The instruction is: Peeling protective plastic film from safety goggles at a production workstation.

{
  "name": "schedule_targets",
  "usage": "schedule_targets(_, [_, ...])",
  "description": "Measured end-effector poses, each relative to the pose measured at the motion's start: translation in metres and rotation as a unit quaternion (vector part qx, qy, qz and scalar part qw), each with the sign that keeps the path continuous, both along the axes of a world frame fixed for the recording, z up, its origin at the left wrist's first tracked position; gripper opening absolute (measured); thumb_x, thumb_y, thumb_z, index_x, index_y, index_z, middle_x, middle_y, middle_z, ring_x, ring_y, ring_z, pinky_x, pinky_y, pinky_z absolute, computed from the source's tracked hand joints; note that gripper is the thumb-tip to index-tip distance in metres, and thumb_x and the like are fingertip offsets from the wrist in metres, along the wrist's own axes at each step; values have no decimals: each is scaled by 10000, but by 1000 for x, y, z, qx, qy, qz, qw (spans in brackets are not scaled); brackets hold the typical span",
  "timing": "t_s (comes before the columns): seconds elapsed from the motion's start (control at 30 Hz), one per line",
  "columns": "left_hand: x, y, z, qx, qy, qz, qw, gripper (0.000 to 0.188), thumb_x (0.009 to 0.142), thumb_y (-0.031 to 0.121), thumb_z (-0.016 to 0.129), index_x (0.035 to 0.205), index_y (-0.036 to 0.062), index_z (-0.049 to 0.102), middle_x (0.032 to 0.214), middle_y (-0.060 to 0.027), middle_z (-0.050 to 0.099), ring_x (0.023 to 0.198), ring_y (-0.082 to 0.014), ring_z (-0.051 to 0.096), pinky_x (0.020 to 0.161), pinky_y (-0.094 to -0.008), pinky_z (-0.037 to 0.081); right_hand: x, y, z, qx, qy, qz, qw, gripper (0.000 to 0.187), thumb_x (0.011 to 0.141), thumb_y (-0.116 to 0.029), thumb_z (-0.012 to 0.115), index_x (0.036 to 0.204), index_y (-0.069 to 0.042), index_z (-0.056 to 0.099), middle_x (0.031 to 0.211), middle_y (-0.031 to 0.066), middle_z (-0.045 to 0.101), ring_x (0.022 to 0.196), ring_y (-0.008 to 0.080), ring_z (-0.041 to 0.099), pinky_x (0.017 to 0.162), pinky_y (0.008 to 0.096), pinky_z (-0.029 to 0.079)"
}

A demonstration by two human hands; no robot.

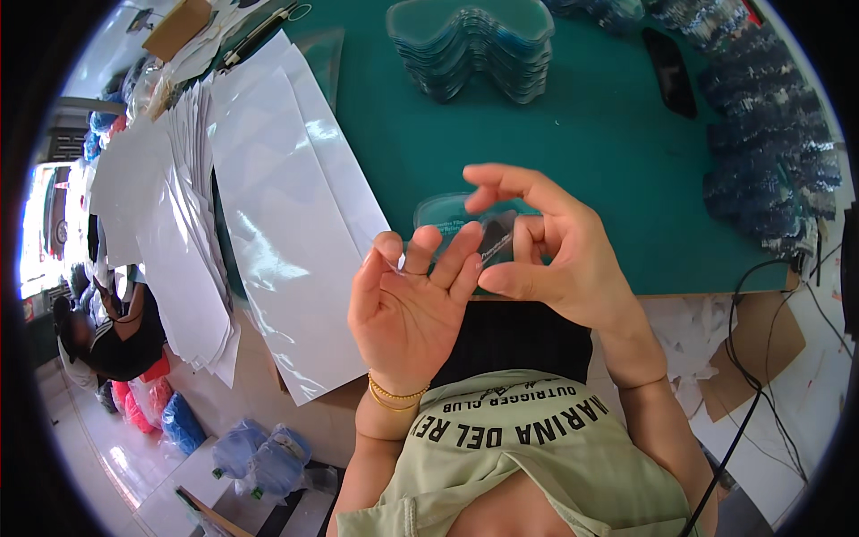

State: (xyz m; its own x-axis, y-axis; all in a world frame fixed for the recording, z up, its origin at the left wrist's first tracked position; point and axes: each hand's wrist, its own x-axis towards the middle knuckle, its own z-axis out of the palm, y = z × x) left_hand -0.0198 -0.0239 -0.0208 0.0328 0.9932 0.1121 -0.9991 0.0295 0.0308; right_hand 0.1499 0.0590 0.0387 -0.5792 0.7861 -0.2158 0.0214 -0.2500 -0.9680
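Note:
My left hand (407, 304) is palm up with its fingers bent. A thin, shiny clear edge shows between its thumb and forefinger, part of a clear plastic film piece whose full shape I cannot make out. My right hand (559, 246) is beside it, forefinger raised and slightly blurred, thumb apart and close to the left fingertips. Behind the fingers shows a clear goggle-shaped lens sheet (438, 211) with small print, partly hidden. A darker printed patch of clear film (495, 243) tilts between the two hands; which hand supports it is unclear.
A stack of clear goggle-shaped sheets (474, 45) stands at the back of the green table (608, 134). White sheets (277, 215) overhang its left side. A black phone (668, 72) and piled dark lenses (769, 134) are right. Black cables (747, 367) hang there. A person (116, 331) is far left.

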Motion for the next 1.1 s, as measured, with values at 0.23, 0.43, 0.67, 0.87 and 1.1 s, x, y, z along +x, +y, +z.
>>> schedule_targets(0.23, [-1, 0, 3, -35, 183, 67, 980, 287, 1067, 244, 379, 1131, 53, 583, 1247, -168, 643, 1263, -373, 541, 1016, -465, 477, 15, 7, -29, 255, 51, -96, 961, 120, 830, -70, 786, 886, 4, 710, 1107, 129, 616, 906, 148, 599, 708, 238, 478])
schedule_targets(0.43, [9, 6, 11, -149, 479, 242, 831, 185, 991, 68, 584, 1109, -53, 659, 930, -180, 724, 852, -262, 718, 693, -301, 553, 19, 1, -17, 117, 74, -140, 980, 79, 912, -70, 695, 925, 7, 682, 1027, 148, 668, 863, 152, 644, 669, 239, 522])
schedule_targets(0.67, [14, 17, 10, -185, 645, 273, 690, 124, 939, 29, 660, 1024, -51, 703, 999, -154, 706, 752, -157, 664, 588, -222, 507, 21, 5, -20, 59, -30, -200, 978, 118, 909, -112, 722, 929, 1, 694, 729, 56, 681, 567, 83, 626, 489, 198, 494])
schedule_targets(0.87, [13, 20, 12, -229, 726, 252, 597, 118, 939, 48, 671, 1010, -24, 731, 788, -59, 679, 606, -75, 602, 512, -187, 446, 19, 11, -32, 53, -104, -194, 974, 135, 914, -116, 719, 935, 16, 700, 727, 56, 673, 572, 77, 611, 502, 205, 496])
schedule_targets(1.1, [21, 25, 11, -268, 752, 221, 560, 205, 932, 37, 669, 1130, 1, 706, 641, -4, 622, 471, -23, 501, 425, -180, 355, 16, 11, -35, 69, -168, -185, 966, 148, 927, -116, 700, 966, 27, 705, 742, 50, 678, 614, 73, 623, 538, 208, 507])
